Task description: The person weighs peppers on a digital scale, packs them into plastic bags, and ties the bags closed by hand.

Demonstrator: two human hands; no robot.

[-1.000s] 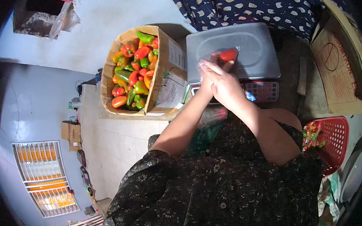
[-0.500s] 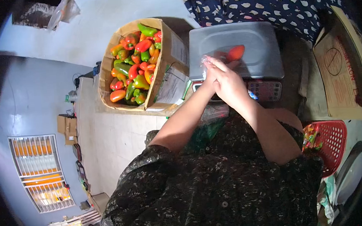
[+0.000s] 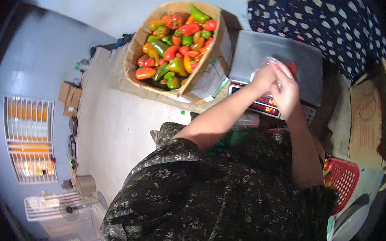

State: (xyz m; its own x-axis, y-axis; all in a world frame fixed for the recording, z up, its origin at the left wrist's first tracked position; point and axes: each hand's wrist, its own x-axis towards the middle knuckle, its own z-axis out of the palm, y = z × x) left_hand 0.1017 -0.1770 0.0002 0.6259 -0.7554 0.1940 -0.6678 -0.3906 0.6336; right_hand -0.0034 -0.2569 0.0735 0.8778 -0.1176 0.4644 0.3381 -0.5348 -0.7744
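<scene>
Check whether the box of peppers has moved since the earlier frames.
No. Judged against the scale, the box keeps its place beside it; the camera view shifted.

Scale display: red digits, too blurred. Box label: illegible print. Carton: circle mark.

A dark blue cloth with pale shapes spreads across the upper right, and a cardboard carton stands near the right edge. Beyond the pale floor, a barred window glows orange, with brown boxes and a fan nearby.
</scene>
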